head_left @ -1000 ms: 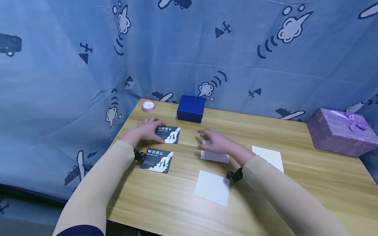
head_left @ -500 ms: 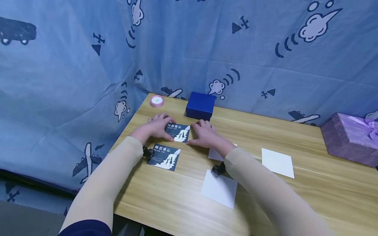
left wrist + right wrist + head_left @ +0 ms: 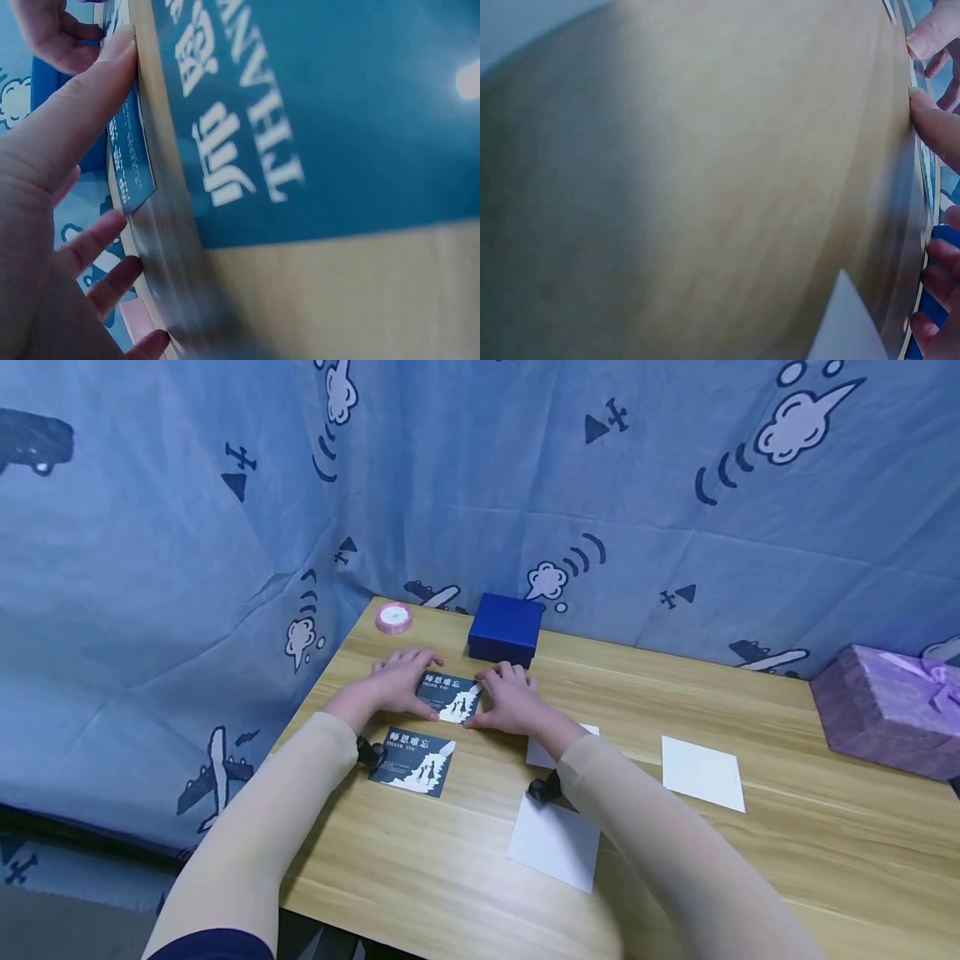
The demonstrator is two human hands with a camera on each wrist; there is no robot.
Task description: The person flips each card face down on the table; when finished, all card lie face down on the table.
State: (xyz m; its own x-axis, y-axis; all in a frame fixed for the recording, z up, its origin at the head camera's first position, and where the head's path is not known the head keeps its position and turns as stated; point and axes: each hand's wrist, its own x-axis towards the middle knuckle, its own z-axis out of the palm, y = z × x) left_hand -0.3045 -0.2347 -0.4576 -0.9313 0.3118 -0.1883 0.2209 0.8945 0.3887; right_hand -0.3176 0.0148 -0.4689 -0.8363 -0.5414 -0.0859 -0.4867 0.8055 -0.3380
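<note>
A dark thank-you card (image 3: 448, 697) lies flat on the wooden table between both hands in the head view. My left hand (image 3: 386, 687) is at its left end, fingers spread near the far corner and thumb by the near edge. On the opposite end, my right hand (image 3: 512, 700) sets its thumb and fingertips around the card's right side. The left wrist view has the left thumb (image 3: 97, 97) extended along the card; exact contact is hard to tell. A second, matching card (image 3: 412, 762) lies nearer, below the left wrist.
White square cards lie at right: one (image 3: 555, 843) in front, one (image 3: 703, 772) farther right, another (image 3: 542, 755) partly under the right forearm. Behind stand a blue box (image 3: 506, 625) and a pink ribbon roll (image 3: 393, 617). A purple gift box (image 3: 888, 710) sits far right.
My right hand has moved left from above a white card to the dark card's right side. The left hand stays at the card's left end. The head view has shifted slightly.
</note>
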